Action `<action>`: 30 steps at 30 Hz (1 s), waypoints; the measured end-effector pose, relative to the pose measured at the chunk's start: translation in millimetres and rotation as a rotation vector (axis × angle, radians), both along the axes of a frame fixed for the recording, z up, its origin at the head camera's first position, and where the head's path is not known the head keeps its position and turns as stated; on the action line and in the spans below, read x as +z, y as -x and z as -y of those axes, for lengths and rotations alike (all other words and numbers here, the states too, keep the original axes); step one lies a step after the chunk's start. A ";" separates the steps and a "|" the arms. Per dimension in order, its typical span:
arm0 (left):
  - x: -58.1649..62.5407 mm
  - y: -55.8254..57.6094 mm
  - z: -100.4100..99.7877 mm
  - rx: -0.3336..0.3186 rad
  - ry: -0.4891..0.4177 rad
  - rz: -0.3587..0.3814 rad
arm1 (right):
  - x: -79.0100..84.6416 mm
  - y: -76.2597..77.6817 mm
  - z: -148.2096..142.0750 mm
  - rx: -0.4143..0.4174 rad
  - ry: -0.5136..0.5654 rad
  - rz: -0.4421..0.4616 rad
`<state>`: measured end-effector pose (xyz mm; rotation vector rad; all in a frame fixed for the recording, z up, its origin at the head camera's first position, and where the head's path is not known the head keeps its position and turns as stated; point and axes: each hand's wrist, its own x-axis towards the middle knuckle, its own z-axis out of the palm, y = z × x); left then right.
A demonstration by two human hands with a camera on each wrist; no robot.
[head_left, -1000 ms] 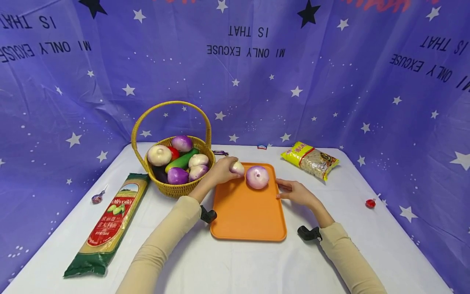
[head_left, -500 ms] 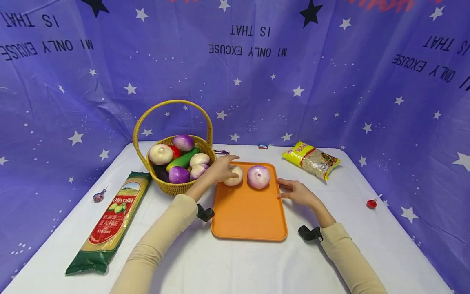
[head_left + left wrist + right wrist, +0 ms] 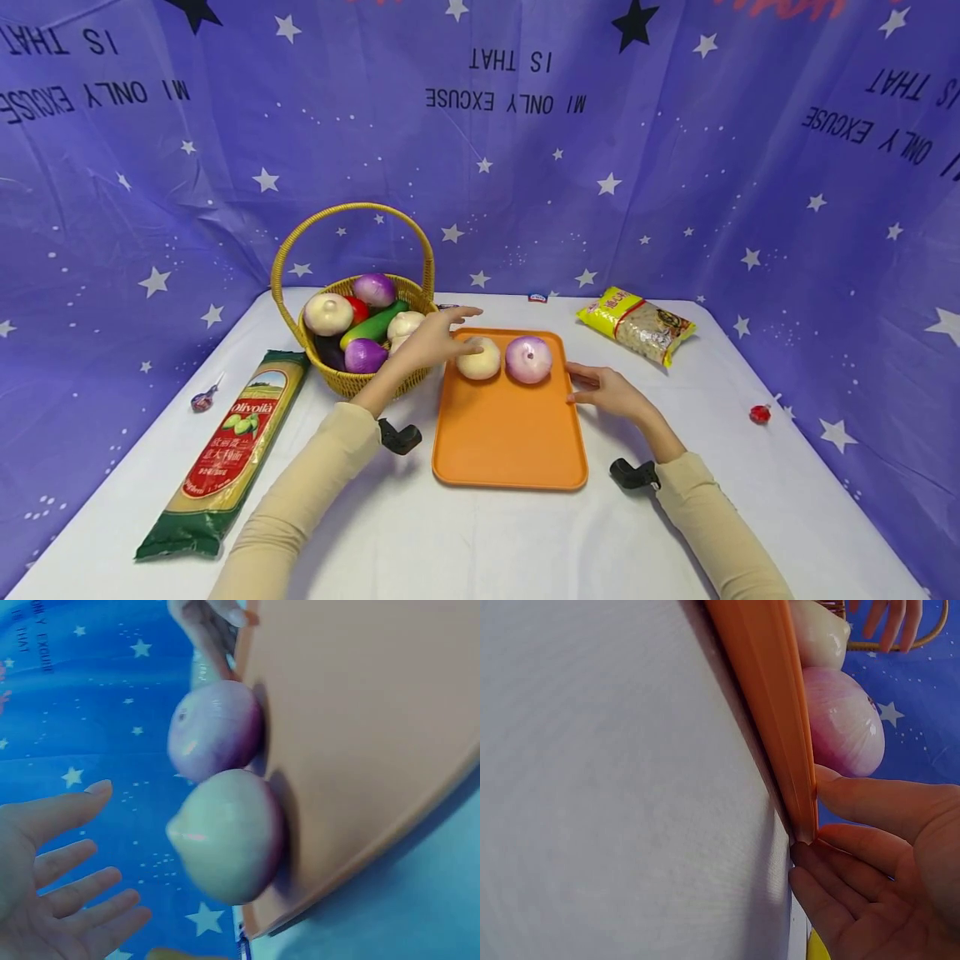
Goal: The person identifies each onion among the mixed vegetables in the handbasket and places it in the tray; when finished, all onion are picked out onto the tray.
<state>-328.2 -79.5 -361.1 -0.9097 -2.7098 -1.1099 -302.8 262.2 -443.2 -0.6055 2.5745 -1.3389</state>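
Two onions sit side by side at the far end of the orange tray (image 3: 510,433): a pale onion (image 3: 478,359) on the left and a purple-white onion (image 3: 528,360) on the right. My left hand (image 3: 431,340) hovers left of the pale onion, over the tray's left edge and the basket's near side. In the left wrist view its fingers (image 3: 82,889) are spread, apart from both onions. On the tray's right side my right hand (image 3: 607,392) holds the rim, thumb on top and fingers against the outer edge, as the right wrist view shows.
Left of the tray stands a wicker basket (image 3: 347,383) with a tall handle, holding several vegetables. A spaghetti packet (image 3: 225,454) and a lollipop (image 3: 202,400) lie at left. At right are a yellow-topped bag (image 3: 637,325) and a red candy (image 3: 760,413).
My left hand has let go of the pale onion, which now rests on the tray, and has drawn back left toward the basket. The right hand stays at the tray's edge.
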 end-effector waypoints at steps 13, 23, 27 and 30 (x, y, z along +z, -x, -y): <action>24.2 1.6 71.3 0.117 0.011 -0.093 | 4.0 -1.7 1.9 -0.007 0.015 0.016; 28.6 16.8 126.6 0.266 0.100 -0.075 | 1.7 -1.0 1.8 0.011 0.019 0.007; 28.5 20.6 140.4 0.337 0.122 -0.085 | 1.3 -0.4 1.1 0.008 0.011 -0.002; 26.9 22.2 146.9 0.378 0.118 -0.078 | 1.1 0.0 0.3 0.007 0.009 -0.006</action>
